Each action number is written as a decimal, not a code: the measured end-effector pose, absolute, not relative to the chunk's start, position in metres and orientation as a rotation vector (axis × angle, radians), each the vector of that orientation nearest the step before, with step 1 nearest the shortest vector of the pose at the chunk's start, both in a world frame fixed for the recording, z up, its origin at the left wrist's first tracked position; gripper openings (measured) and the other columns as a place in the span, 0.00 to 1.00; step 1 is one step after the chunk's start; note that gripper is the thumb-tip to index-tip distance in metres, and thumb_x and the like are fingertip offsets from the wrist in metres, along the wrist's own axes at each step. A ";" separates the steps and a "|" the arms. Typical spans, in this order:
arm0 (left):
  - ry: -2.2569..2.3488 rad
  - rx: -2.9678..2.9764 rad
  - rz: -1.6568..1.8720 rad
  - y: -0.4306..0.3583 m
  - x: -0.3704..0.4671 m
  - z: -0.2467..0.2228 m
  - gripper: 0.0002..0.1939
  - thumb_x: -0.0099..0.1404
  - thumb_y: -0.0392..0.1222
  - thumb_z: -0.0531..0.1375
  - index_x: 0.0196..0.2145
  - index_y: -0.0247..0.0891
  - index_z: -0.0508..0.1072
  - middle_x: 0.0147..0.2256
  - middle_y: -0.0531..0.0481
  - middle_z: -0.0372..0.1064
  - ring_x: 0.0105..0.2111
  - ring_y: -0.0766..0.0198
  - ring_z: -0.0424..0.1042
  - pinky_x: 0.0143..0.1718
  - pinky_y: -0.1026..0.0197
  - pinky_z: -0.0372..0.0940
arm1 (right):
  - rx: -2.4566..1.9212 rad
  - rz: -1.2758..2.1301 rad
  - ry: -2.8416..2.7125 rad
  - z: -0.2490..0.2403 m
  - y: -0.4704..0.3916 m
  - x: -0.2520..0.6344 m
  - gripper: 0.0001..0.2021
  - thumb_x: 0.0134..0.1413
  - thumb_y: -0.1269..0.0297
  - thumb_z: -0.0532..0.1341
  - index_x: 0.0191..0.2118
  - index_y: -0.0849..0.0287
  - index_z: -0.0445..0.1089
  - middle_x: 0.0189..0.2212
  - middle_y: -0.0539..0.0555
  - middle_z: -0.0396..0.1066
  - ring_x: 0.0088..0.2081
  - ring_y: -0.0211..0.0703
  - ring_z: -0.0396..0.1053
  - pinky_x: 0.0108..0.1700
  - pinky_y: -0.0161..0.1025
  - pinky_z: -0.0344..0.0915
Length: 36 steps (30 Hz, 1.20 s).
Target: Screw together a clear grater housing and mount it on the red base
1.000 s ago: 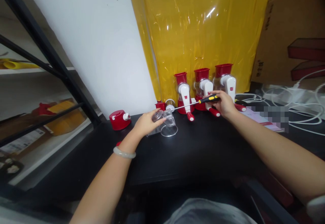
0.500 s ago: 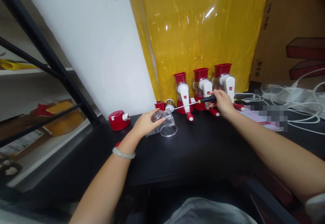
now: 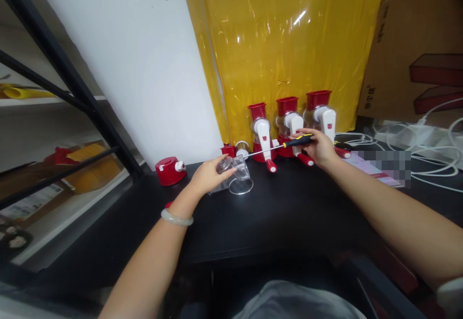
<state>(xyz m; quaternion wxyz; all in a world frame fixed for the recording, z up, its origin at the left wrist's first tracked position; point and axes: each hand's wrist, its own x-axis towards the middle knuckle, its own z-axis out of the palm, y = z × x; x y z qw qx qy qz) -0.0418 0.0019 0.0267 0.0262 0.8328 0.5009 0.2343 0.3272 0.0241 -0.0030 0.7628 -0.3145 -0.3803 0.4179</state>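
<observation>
My left hand (image 3: pixel 208 175) grips a clear plastic housing (image 3: pixel 237 177) that lies tilted on the black table (image 3: pixel 282 218), its round opening facing me. My right hand (image 3: pixel 318 146) holds a screwdriver (image 3: pixel 285 144) by its black and yellow handle. The metal shaft runs left, and its tip reaches the top of the clear housing. Behind my hands stand three red and white hand-crank grinders (image 3: pixel 289 124) in a row against a yellow plastic sheet (image 3: pixel 282 44).
A red lid with a white knob (image 3: pixel 170 170) lies left of the housing, near a small red part (image 3: pixel 228 149) and a round metal piece (image 3: pixel 241 147). White cables (image 3: pixel 415 145) and a cardboard box (image 3: pixel 415 49) are at the right. A black shelf frame (image 3: pixel 65 83) stands left.
Almost nothing differs. My right hand shifted slightly with the screwdriver while the left hand kept the clear housing in place.
</observation>
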 end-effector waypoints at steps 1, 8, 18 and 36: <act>1.553 2.570 0.723 0.002 -0.042 0.027 0.38 0.66 0.66 0.59 0.66 0.43 0.68 0.52 0.38 0.78 0.48 0.43 0.78 0.50 0.45 0.70 | -0.678 0.909 -0.823 -0.003 0.024 0.327 0.11 0.41 0.67 0.60 0.34 0.59 0.74 0.31 0.59 0.78 0.41 0.52 0.79 0.44 0.49 0.76; 1.575 2.563 0.720 0.001 -0.041 0.027 0.38 0.66 0.65 0.59 0.66 0.43 0.68 0.50 0.38 0.79 0.44 0.45 0.78 0.47 0.46 0.70 | -0.754 0.862 -0.799 -0.001 0.025 0.326 0.11 0.39 0.71 0.58 0.33 0.58 0.73 0.27 0.55 0.75 0.34 0.48 0.77 0.36 0.44 0.76; 1.568 2.565 0.721 0.002 -0.042 0.026 0.38 0.66 0.66 0.60 0.67 0.43 0.68 0.52 0.38 0.78 0.47 0.43 0.78 0.49 0.45 0.70 | -0.867 0.747 -0.878 -0.007 0.030 0.328 0.04 0.52 0.66 0.61 0.36 0.56 0.70 0.29 0.49 0.70 0.27 0.38 0.75 0.28 0.37 0.76; 1.560 2.565 0.732 0.002 -0.041 0.026 0.36 0.66 0.64 0.61 0.66 0.44 0.69 0.54 0.39 0.77 0.49 0.43 0.78 0.51 0.44 0.69 | -0.995 0.492 -1.083 -0.014 0.030 0.332 0.24 0.54 0.36 0.64 0.33 0.54 0.67 0.15 0.46 0.66 0.14 0.37 0.63 0.16 0.33 0.58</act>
